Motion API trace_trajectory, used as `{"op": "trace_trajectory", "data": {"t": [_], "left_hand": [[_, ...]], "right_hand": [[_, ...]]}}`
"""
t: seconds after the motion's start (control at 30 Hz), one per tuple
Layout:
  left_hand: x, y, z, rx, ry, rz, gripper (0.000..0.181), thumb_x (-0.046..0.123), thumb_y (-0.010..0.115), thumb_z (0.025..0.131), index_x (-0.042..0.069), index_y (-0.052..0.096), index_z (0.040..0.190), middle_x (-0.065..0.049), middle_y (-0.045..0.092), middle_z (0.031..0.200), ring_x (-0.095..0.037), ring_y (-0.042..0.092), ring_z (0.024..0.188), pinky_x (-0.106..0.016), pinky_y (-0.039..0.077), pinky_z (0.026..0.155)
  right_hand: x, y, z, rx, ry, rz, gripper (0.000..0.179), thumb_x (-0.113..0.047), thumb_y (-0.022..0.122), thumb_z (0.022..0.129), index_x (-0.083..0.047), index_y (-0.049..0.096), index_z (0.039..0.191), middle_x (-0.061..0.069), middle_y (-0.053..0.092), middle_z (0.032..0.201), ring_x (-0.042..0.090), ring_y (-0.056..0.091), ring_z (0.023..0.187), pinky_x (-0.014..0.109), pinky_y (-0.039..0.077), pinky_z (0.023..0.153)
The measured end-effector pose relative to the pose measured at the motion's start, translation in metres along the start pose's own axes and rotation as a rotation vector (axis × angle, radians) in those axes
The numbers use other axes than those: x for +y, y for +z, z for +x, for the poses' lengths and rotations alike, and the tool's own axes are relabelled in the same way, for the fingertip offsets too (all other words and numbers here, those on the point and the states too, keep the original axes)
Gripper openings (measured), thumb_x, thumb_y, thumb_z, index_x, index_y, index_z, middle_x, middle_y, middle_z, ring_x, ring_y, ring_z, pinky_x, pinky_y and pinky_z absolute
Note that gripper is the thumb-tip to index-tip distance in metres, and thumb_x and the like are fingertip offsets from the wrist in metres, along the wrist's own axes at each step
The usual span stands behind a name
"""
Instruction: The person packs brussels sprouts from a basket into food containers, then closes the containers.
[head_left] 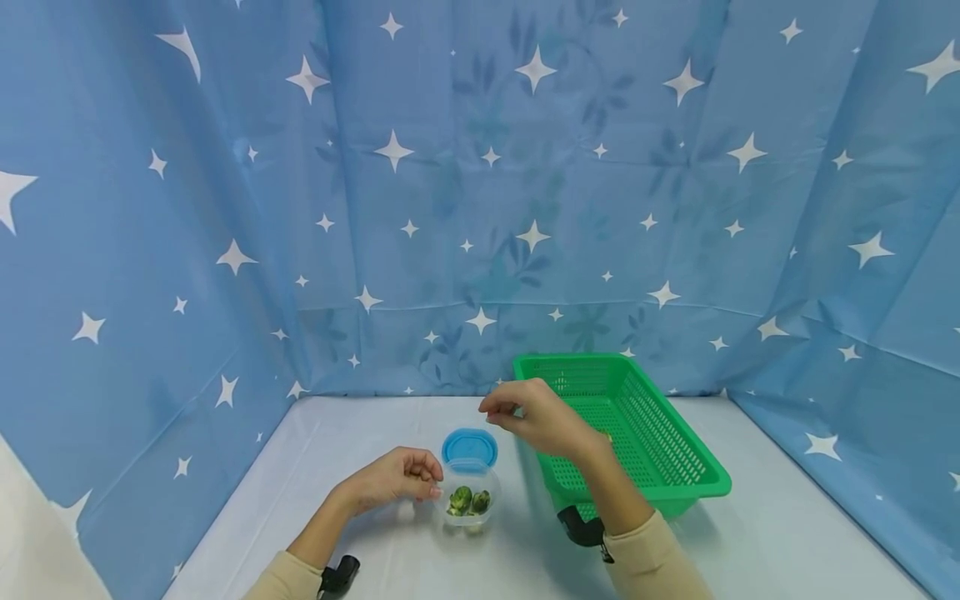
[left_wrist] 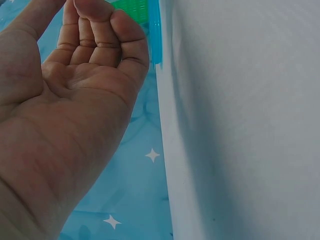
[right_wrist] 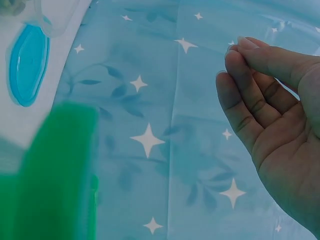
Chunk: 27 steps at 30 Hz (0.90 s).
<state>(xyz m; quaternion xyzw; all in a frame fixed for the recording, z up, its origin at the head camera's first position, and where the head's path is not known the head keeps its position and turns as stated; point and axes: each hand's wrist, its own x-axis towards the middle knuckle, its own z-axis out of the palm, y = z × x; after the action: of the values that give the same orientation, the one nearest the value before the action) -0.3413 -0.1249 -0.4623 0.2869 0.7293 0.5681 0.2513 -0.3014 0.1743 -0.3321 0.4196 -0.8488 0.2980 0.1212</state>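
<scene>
A small clear plastic container (head_left: 452, 521) with green Brussels sprouts (head_left: 461, 500) in it stands on the table. Its blue lid (head_left: 468, 447) lies flipped back behind it. At the container's left rim is my left hand (head_left: 393, 481), its fingers curled and thumb tip against the edge. The left wrist view shows this hand's palm and bent fingers, but the container is out of that frame. My right hand (head_left: 536, 414) hovers near the left side of a green basket (head_left: 675, 429). Its fingers bend loosely toward the thumb, with nothing visible between them in the right wrist view (right_wrist: 275, 95).
Inside the basket a small yellowish thing (head_left: 606, 435) shows, partly hidden by the right forearm. A white cloth (head_left: 330, 450) covers the table. Blue curtains (head_left: 480, 208) with white stars enclose the back and sides.
</scene>
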Motion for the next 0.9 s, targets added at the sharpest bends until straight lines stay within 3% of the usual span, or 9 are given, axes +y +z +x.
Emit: {"op": "trace_trajectory", "data": {"t": [0.17,0.6,0.9], "left_hand": [[0.001,0.001,0.000,-0.001,0.002,0.001,0.036,0.012,0.075,0.096,-0.012,0.061,0.118,0.000,0.068,0.089,-0.016,0.063,0.082,-0.030,0.054,0.072],[0.000,0.001,-0.001,-0.001,0.003,0.000,0.039,0.015,0.077,0.095,-0.013,0.060,0.118,0.001,0.069,0.090,-0.013,0.063,0.081,-0.030,0.053,0.072],[0.001,0.001,-0.002,-0.002,0.012,0.003,0.039,0.013,0.076,0.096,-0.014,0.059,0.119,0.001,0.067,0.089,-0.012,0.061,0.079,-0.030,0.053,0.072]], "right_hand": [[-0.001,-0.008,0.000,0.008,0.010,-0.034,0.019,-0.003,0.073,0.096,-0.013,0.078,0.111,0.000,0.077,0.104,0.007,0.070,0.089,0.026,0.059,0.081],[0.001,-0.034,-0.002,0.020,0.057,-0.088,0.021,-0.003,0.072,0.097,-0.015,0.078,0.114,-0.003,0.075,0.107,0.008,0.070,0.094,0.026,0.059,0.082],[0.016,-0.056,-0.003,0.042,0.102,-0.077,0.020,-0.004,0.071,0.098,-0.014,0.077,0.114,-0.003,0.076,0.104,0.009,0.070,0.090,0.029,0.059,0.080]]}}
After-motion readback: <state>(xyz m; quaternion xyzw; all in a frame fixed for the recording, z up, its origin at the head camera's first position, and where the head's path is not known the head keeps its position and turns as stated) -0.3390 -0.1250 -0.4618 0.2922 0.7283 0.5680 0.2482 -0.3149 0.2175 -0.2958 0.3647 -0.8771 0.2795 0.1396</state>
